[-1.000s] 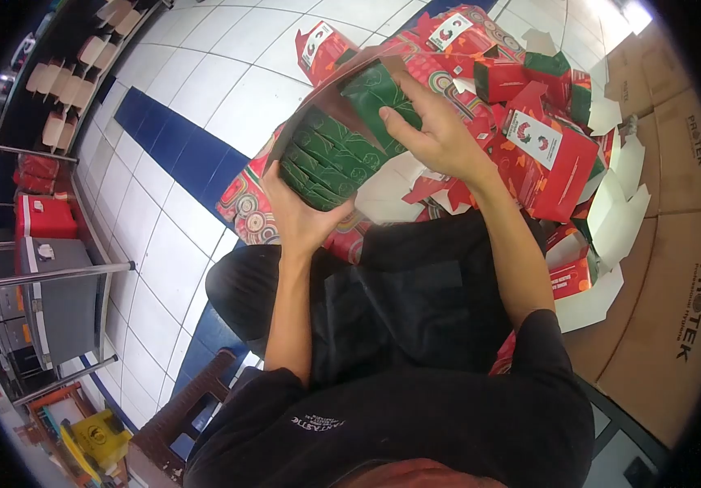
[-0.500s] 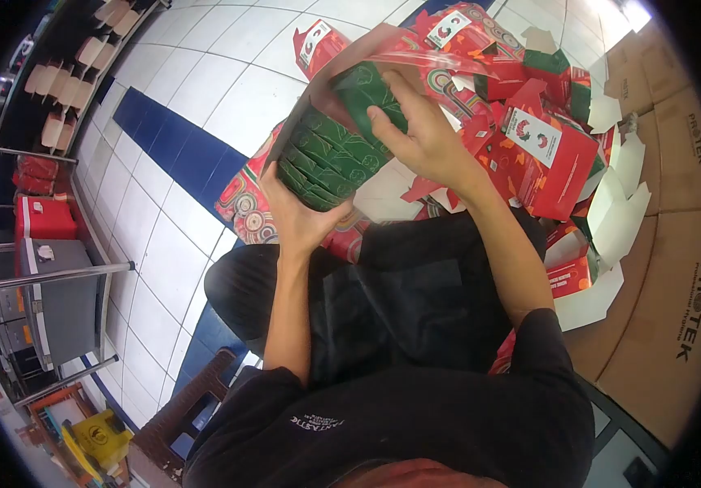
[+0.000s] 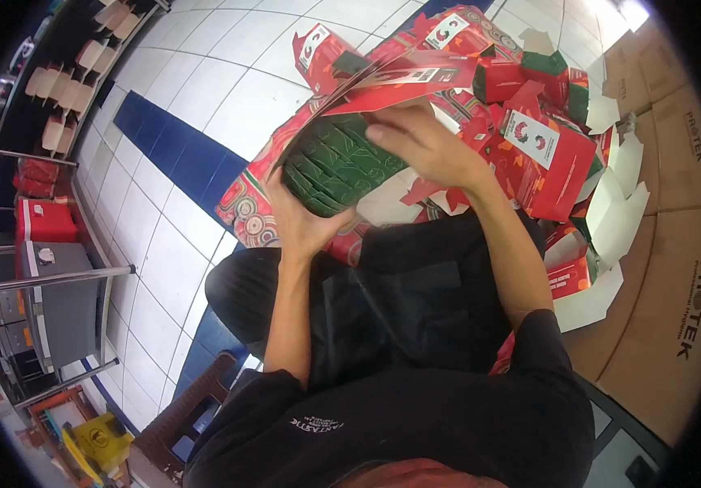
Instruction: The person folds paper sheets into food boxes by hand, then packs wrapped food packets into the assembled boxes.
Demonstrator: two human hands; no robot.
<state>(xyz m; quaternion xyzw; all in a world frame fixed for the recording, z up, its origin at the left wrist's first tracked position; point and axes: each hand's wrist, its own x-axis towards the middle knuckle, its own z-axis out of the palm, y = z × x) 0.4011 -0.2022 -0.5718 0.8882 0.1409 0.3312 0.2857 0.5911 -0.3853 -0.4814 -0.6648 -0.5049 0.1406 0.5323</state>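
Observation:
A red cardboard box lies tilted in front of me. Its raised flap [image 3: 407, 85] carries a white label with a barcode. Dark green packets [image 3: 334, 163] with thin line drawings sit in it, stacked in an overlapping row. My left hand [image 3: 305, 221] is wrapped around the near left side of the box, thumb along its lower edge. At the right end of the row, my right hand [image 3: 440, 150] is bent, with its thumb over the packets. Its other fingers are partly hidden under the flap, and what they hold cannot be made out.
Several red and green folded boxes [image 3: 541, 154] are heaped to the right on a patterned red surface [image 3: 244, 203]. Large brown cartons [image 3: 651, 285] stand beyond them. On the left are a metal shelf [image 3: 49, 276] and a brown plastic stool [image 3: 179, 415].
The green packet in my right hand has gone down among the others and no longer shows separately. The red flap has tipped toward me, showing its label. My left hand keeps its hold.

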